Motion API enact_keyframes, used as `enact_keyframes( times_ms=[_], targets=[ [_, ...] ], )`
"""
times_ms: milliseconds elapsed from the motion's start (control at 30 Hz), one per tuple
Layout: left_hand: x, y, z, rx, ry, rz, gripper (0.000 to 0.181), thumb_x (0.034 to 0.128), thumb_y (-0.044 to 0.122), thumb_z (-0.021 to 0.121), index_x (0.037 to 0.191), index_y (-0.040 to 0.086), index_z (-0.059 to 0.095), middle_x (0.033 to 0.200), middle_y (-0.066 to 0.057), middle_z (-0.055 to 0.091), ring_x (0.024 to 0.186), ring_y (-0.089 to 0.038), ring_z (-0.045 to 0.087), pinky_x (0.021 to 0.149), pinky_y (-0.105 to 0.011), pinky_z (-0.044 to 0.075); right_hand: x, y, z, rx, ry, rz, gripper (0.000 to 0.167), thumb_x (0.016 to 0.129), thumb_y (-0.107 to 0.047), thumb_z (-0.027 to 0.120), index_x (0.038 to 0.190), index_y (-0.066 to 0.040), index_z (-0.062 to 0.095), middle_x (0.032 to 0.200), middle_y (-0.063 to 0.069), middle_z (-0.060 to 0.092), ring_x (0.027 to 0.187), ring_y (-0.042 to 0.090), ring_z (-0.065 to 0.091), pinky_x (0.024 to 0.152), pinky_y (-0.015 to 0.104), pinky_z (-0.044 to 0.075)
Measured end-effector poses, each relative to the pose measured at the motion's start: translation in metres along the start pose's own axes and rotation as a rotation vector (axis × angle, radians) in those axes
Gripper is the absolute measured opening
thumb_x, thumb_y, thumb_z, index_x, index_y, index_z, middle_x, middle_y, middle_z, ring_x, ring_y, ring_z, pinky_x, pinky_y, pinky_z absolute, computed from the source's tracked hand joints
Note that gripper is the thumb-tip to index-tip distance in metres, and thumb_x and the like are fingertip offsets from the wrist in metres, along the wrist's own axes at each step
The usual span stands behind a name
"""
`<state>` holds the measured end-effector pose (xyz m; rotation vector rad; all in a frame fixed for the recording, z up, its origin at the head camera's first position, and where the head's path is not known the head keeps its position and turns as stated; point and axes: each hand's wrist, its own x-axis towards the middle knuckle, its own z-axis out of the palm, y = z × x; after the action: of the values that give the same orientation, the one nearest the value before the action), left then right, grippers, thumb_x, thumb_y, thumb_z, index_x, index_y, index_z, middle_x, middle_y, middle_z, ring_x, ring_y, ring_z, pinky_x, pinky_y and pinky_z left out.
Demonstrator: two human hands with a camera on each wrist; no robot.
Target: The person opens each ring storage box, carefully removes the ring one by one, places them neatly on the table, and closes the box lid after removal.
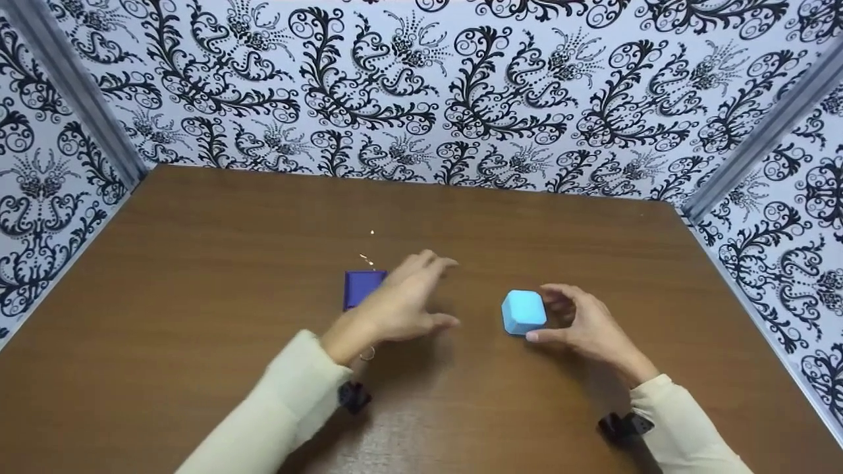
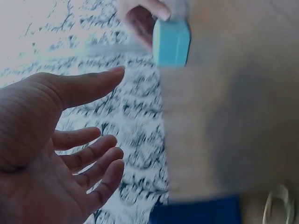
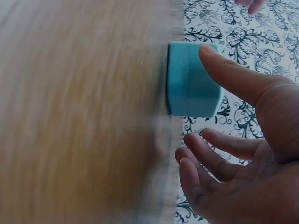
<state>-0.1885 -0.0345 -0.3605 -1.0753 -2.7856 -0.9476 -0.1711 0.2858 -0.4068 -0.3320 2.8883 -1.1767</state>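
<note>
A small light-blue box point(image 1: 524, 312) with rounded edges stands on the table. Close by its right side is my right hand point(image 1: 589, 326), the thumb at the near corner and the fingers spread apart from it. Whether the thumb touches the box point(image 3: 191, 79) cannot be told. My left hand point(image 1: 411, 299) hovers left of the box, holding nothing, its thumb and fingers apart in the left wrist view. A dark blue square case point(image 1: 362, 287) lies partly hidden behind the left hand. Near the left wrist lies a thin hoop point(image 1: 367, 353), probably a bangle or ring.
Small shiny gold pieces point(image 1: 367, 259) lie just beyond the dark blue case. The brown wooden table point(image 1: 263, 217) is bounded by walls point(image 1: 408, 85) with a black-and-white scroll pattern at the back and sides.
</note>
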Motion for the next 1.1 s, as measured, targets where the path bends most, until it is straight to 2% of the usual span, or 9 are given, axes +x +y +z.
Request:
enact_keyframes(
  times_ms=[100, 300, 600, 833, 1100],
  targets=[
    [0.011, 0.007, 0.014, 0.004, -0.032, -0.013, 0.074, 0.0845, 0.031, 0.084, 0.143, 0.002, 0.049, 0.123, -0.014, 0.057, 0.118, -0.029, 0.051, 0.105, -0.042, 0.042, 0.002, 0.004, -0.001, -0.018, -0.036, -0.006, 0.077, 0.072, -0.025, 0.095, 0.132, 0.006, 0.058, 0.116, 0.015, 0.066, 0.101, 0.029, 0.063, 0.088, 0.045, 0.051],
    [0.029, 0.015, 0.039, -0.006, -0.071, -0.076, 0.074, 0.0858, 0.038, 0.082, 0.144, 0.005, 0.05, 0.126, -0.008, 0.058, 0.12, -0.024, 0.053, 0.105, -0.038, 0.042, 0.006, 0.008, 0.0, -0.045, -0.074, -0.025, 0.076, 0.073, -0.025, 0.094, 0.132, 0.006, 0.058, 0.109, 0.012, 0.063, 0.098, 0.028, 0.061, 0.085, 0.044, 0.051],
    [0.049, 0.021, 0.068, -0.046, -0.075, -0.079, 0.072, 0.0867, 0.036, 0.082, 0.142, 0.001, 0.051, 0.123, -0.01, 0.058, 0.113, -0.023, 0.053, 0.099, -0.035, 0.044, 0.01, 0.01, 0.003, -0.067, -0.08, -0.064, 0.072, 0.072, -0.026, 0.094, 0.129, 0.004, 0.062, 0.104, 0.009, 0.059, 0.095, 0.027, 0.058, 0.083, 0.042, 0.048],
    [0.058, 0.025, 0.08, -0.035, -0.078, -0.088, 0.074, 0.0862, 0.038, 0.082, 0.142, 0.001, 0.052, 0.124, -0.008, 0.057, 0.108, -0.022, 0.051, 0.099, -0.034, 0.043, 0.012, 0.014, 0.006, -0.078, -0.082, -0.072, 0.063, 0.071, -0.025, 0.095, 0.122, 0.001, 0.069, 0.103, 0.006, 0.058, 0.096, 0.025, 0.059, 0.085, 0.042, 0.049],
    [0.064, 0.026, 0.088, -0.034, -0.081, -0.11, 0.071, 0.0836, 0.035, 0.085, 0.139, 0.002, 0.055, 0.128, -0.008, 0.058, 0.12, -0.024, 0.053, 0.112, -0.038, 0.036, 0.012, 0.014, 0.006, -0.08, -0.079, -0.093, 0.06, 0.072, -0.024, 0.095, 0.12, 0.0, 0.069, 0.103, 0.007, 0.058, 0.096, 0.025, 0.06, 0.085, 0.044, 0.051]
  ],
)
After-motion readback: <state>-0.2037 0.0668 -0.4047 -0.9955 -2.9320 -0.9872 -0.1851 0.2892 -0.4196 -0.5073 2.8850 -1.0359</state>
